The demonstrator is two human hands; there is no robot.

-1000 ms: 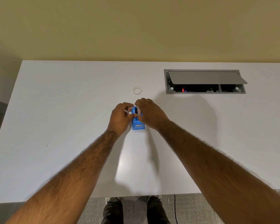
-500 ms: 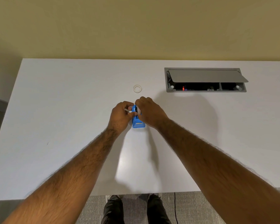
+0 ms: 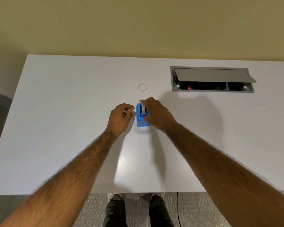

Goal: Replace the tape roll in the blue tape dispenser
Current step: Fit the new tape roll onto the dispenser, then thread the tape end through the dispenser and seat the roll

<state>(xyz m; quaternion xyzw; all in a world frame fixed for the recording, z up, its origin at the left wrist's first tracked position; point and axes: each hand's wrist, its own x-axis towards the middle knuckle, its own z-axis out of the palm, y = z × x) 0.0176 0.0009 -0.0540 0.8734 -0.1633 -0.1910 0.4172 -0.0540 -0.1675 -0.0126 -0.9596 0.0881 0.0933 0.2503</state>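
Observation:
The blue tape dispenser (image 3: 141, 120) stands on the white table (image 3: 72, 99), its cutter end towards me. A whitish tape roll (image 3: 143, 110) on a dark hub sits in its cradle. My right hand (image 3: 156, 114) reaches over from the right, with fingertips on the roll's far side and the thumb on its near side. Just left of the dispenser, my left hand (image 3: 120, 117) pinches a small white piece (image 3: 129, 111) between thumb and fingers; I cannot tell what it is. A second white tape ring (image 3: 142, 87) lies flat on the table behind the dispenser.
A grey cable box (image 3: 211, 79) with its lid propped open is set into the table at the back right. The beige wall runs behind the table. My legs and a black cable (image 3: 177, 208) show on the grey carpet below the near edge.
My left hand has drawn away to the left with the small white piece, which opens a gap to the dispenser. The roll in the cradle has come into view. My right hand stays on it.

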